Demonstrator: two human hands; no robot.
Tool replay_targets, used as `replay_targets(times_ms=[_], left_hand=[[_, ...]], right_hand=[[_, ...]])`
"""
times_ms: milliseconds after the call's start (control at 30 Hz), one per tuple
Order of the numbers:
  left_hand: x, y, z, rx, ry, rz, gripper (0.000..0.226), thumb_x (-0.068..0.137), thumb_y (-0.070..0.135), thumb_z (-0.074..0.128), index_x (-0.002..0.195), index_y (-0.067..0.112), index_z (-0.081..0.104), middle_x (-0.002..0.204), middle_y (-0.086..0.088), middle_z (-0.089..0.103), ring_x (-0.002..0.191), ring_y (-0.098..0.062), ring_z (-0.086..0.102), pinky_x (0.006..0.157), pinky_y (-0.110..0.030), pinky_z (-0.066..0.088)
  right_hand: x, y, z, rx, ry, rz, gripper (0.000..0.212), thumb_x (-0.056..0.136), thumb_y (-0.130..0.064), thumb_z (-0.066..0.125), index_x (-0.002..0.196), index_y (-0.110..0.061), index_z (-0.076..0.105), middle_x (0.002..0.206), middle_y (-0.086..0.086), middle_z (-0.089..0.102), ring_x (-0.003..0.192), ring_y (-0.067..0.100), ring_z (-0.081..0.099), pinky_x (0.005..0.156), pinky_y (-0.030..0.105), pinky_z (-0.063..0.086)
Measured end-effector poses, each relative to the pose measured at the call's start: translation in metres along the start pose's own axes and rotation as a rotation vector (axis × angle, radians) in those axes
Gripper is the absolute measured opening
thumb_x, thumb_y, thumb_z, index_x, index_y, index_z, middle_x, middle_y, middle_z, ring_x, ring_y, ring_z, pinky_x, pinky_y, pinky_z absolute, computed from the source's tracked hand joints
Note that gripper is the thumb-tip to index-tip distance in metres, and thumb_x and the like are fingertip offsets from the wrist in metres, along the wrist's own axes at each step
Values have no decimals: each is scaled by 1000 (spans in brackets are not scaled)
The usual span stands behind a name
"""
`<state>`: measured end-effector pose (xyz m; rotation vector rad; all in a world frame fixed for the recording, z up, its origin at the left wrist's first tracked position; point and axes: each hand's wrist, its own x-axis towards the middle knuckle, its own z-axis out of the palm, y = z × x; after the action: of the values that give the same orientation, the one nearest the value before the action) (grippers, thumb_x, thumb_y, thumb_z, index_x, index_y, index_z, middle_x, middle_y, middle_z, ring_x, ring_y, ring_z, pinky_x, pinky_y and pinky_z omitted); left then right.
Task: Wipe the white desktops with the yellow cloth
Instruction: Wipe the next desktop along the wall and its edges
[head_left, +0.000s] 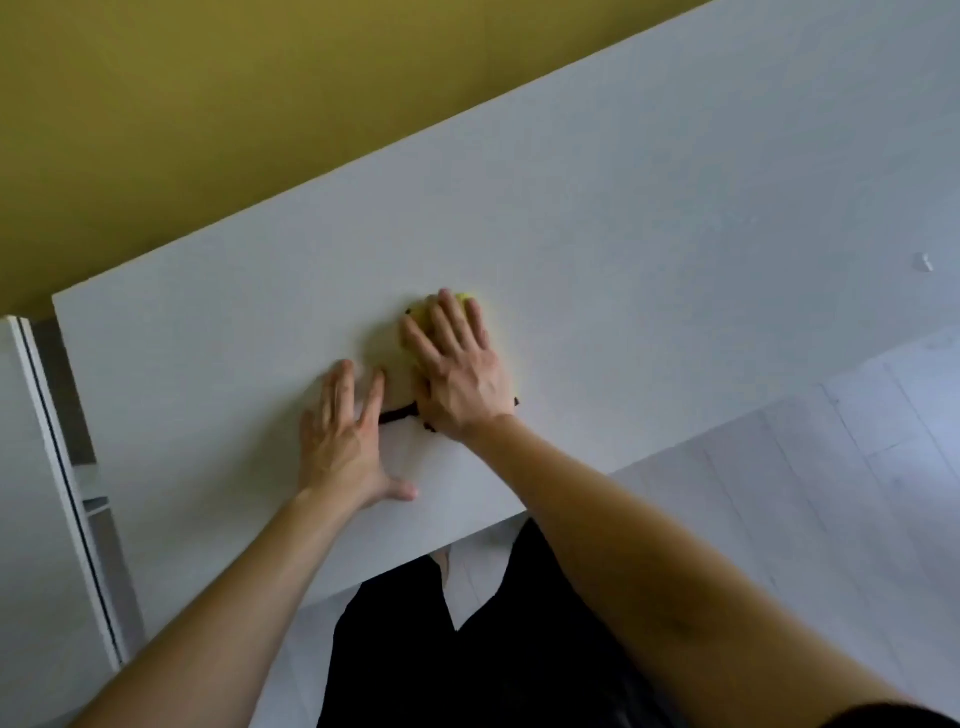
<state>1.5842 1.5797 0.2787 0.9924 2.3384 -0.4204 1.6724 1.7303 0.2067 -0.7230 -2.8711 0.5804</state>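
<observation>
Head view: the right hand (457, 374) lies flat on the yellow cloth (389, 364), fingers straight and a little apart, pressing it down on the white counter (675, 234). The cloth sits near the middle of the counter and has a dark edge. The left hand (345, 441) lies flat on the counter at 7 o'clock from the cloth, just beside it, fingers spread wide, thumb pointing toward 3 o'clock. It holds nothing. Both bare arms reach in from 6 o'clock. A yellow wall (208, 104) stands at 11 o'clock.
</observation>
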Motion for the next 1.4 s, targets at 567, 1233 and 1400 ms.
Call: replay_targets(times_ms=[567, 1233, 1400], left_hand=[[5, 2, 11, 50, 41, -34, 179, 39, 82, 95, 170, 31, -15, 179, -12, -21, 167, -34, -13, 135, -50, 16], [-29, -21, 12, 64, 102, 160, 155, 51, 73, 96, 172, 31, 8, 181, -7, -8, 168, -26, -2, 131, -53, 25], [-51, -73, 35, 225, 91, 283, 172, 42, 70, 101, 172, 36, -7, 181, -2, -13, 168, -31, -4, 132, -56, 24]], right_hand=[[-60, 122, -58, -116, 74, 293, 75, 104, -45, 51, 169, -16, 31, 175, 27, 24, 166, 45, 12, 135, 58, 3], [-114, 36, -18, -88, 163, 332, 71, 102, -56, 57, 166, -27, 43, 174, 19, 32, 167, 38, 15, 135, 59, 9], [-130, -99, 33, 21, 4, -85, 66, 106, -49, 56, 167, -25, 43, 175, 19, 32, 167, 36, 14, 134, 59, 15]])
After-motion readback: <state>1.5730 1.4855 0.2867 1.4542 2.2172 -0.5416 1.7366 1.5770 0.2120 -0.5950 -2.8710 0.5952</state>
